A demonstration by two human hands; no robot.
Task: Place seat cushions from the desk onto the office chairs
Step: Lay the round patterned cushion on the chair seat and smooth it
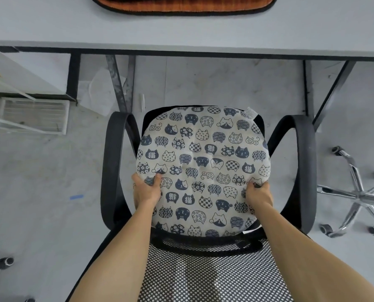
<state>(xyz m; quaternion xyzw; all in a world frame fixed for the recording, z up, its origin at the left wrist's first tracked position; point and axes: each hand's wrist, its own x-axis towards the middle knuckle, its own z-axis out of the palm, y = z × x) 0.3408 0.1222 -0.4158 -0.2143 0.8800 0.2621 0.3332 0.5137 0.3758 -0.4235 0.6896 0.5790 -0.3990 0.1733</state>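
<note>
A cream seat cushion (203,166) printed with dark blue cat faces lies over the seat of a black office chair (112,171) with looped armrests. My left hand (147,188) grips the cushion's left edge, thumb on top. My right hand (258,191) grips its right edge the same way. The chair's mesh backrest (203,271) is directly below me, between my forearms. A brown cushion with a black border (181,5) lies on the grey desk (51,25) at the top, partly cut off by the frame.
The desk's black legs (118,83) stand just beyond the chair. A second chair's chrome wheeled base (360,197) is at the right. A white wire rack (27,114) sits on the floor at the left. Another chair's caster (7,261) shows at bottom left.
</note>
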